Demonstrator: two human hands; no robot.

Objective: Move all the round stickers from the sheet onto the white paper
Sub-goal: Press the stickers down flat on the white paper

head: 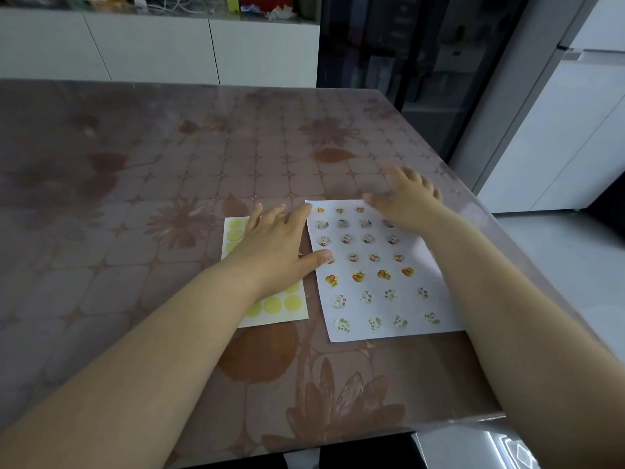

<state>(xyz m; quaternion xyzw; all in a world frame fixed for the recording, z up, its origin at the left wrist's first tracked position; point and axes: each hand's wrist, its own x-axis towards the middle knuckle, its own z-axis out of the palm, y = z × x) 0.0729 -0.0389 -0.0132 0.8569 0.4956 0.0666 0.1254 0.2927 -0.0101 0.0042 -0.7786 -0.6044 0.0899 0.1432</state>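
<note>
A white paper (411, 314) lies on the table, right of centre, with several rows of round picture stickers (359, 276) stuck on it. To its left lies the sticker sheet (290, 316), cream with yellow round blanks where stickers were. My left hand (274, 247) lies flat over the sheet, fingers spread, its thumb and fingertips touching the paper's left edge. My right hand (407, 198), blurred, hovers over the paper's far right corner with fingers apart and nothing visible in it.
The table (142, 204) has a glossy brown floral cover. Its right edge runs close past the white paper, and the front edge is near me. White cabinets (152, 45) stand behind, a dark glass-door unit (406, 55) at the back right.
</note>
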